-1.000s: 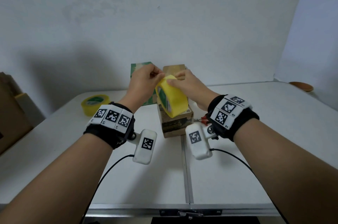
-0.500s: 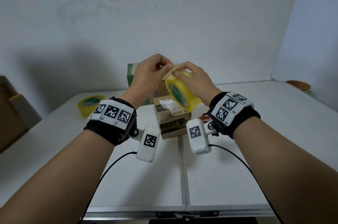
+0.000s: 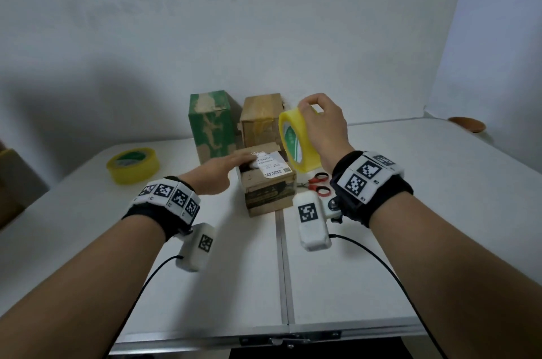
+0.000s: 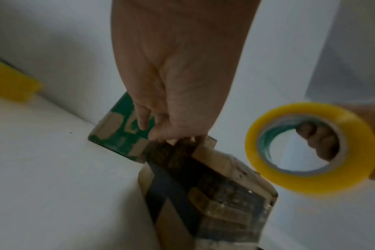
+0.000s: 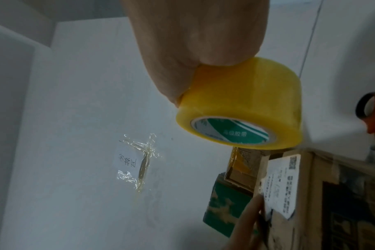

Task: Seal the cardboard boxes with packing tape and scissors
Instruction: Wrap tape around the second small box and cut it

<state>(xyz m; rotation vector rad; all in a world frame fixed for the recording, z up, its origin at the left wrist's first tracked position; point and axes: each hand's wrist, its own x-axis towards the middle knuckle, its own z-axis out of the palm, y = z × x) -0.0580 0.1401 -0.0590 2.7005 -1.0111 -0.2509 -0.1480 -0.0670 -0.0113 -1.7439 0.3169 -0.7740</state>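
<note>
A small brown cardboard box [image 3: 268,191] with a white label stands at the table's middle. My left hand [image 3: 234,161] lies flat on its top, fingers straight over the label's left edge; the left wrist view shows the fingers [image 4: 161,133] reaching over the box [image 4: 214,194]. My right hand [image 3: 321,121] grips a yellow tape roll [image 3: 294,141], held upright just right of and above the box, with fingers through its core [image 4: 317,143]. The right wrist view shows the roll [image 5: 246,108] above the labelled box [image 5: 283,184]. Red-handled scissors [image 3: 318,184] lie on the table right of the box.
A green box [image 3: 211,121] and a taller brown box [image 3: 261,119] stand behind the small one. A second yellow tape roll [image 3: 133,165] lies at the table's left. A cardboard carton [image 3: 11,182] sits off the left edge. A brown dish [image 3: 466,124] rests far right.
My two hands were together on the roll above the box. The left hand has let go and dropped flat onto the box top; the right hand has carried the roll rightwards.
</note>
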